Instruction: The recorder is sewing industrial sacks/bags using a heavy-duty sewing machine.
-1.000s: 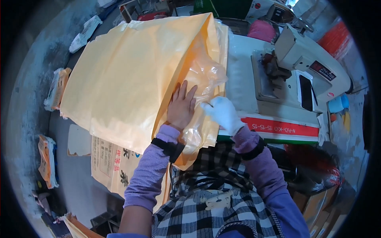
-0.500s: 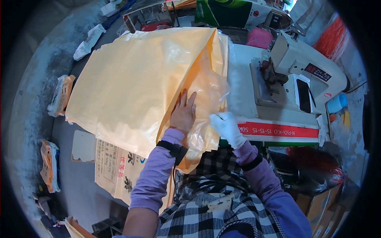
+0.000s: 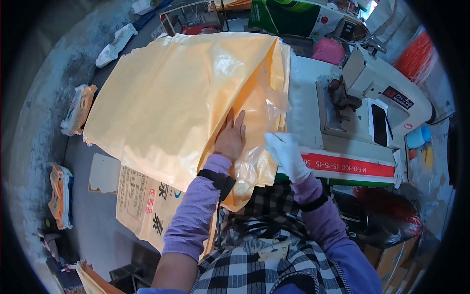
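Yellow woven sack [image 3: 171, 103] under flat, open left hand [image 3: 231, 139] — gloved right hand [image 3: 286, 153] pinching its clear liner [image 3: 262, 117] — one sewing machine [image 3: 377, 98].

sewing mach. [image 3: 377, 98] | pink bundle [image 3: 329, 50] | green box [image 3: 289, 17] | floor sacks [image 3: 78, 109]

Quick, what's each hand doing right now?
Left hand: open, flat on the yellow sack.
Right hand: gloved, pinching the clear plastic liner.

The left hand [image 3: 231, 138] lies flat on a yellow sack [image 3: 186, 103]; the gloved right hand [image 3: 288, 154] pinches its clear liner [image 3: 264, 108].
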Demonstrator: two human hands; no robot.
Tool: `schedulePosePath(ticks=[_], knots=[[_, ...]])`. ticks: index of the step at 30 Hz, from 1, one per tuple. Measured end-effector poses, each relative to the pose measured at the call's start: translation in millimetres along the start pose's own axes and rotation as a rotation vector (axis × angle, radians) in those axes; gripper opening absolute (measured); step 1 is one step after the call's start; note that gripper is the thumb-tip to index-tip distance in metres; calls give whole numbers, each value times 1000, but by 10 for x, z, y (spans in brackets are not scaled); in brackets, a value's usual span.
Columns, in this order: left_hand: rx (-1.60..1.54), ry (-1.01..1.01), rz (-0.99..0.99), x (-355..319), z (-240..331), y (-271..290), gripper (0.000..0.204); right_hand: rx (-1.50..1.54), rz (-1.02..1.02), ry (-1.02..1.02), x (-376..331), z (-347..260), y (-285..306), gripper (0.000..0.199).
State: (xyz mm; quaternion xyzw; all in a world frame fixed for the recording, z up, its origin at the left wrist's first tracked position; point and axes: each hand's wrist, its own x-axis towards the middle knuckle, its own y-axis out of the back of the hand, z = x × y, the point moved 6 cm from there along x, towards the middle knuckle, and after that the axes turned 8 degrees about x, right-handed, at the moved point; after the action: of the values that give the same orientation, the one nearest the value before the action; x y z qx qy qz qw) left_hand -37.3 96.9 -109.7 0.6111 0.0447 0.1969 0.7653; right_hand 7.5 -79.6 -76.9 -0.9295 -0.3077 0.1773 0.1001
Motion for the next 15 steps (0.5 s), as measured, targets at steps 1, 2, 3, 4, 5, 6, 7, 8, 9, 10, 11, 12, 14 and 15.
schedulePosePath(ticks=[1,2,3,4,5,6,7,8,9,10,11,12,14,15], knots=[[56,-46,87,-38,-45,56,48,-53,-74,23,-22,-162,-132,27],[112,-100,176,-68,-70,128,46,-105,-142,53,-43,-257,-228,26],[115,-107,176,-111,-45,315,46,-99,-138,58,-30,-246,-208,26],[-256,-230,81,-175,177,616,40,-141,-39,264,-20,-361,-30,25],[-627,-346,-27,-297,410,929,36,-188,63,467,-52,-460,157,24],[-684,-339,95,-567,503,1282,27,-187,85,469,-75,-427,330,24],[-555,-481,260,-888,435,1623,25,-248,89,300,-53,-270,489,22],[-485,-426,405,-1188,268,1779,26,-314,95,131,-34,-127,627,19],[-432,-291,491,-1483,-77,1810,30,-311,86,133,-64,-98,586,19],[-369,-147,575,-1775,-465,1714,37,-371,27,15,-83,48,454,18],[-357,-138,579,-1957,-698,1474,37,-435,-28,-99,-85,175,361,16],[-480,262,637,-2104,-1208,1069,46,-435,-38,-98,-2,265,352,16],[-853,735,573,-2673,-1997,693,73,-829,-36,471,49,41,47,18],[-875,805,560,-2721,-2055,461,78,-916,-16,583,251,282,143,23]])
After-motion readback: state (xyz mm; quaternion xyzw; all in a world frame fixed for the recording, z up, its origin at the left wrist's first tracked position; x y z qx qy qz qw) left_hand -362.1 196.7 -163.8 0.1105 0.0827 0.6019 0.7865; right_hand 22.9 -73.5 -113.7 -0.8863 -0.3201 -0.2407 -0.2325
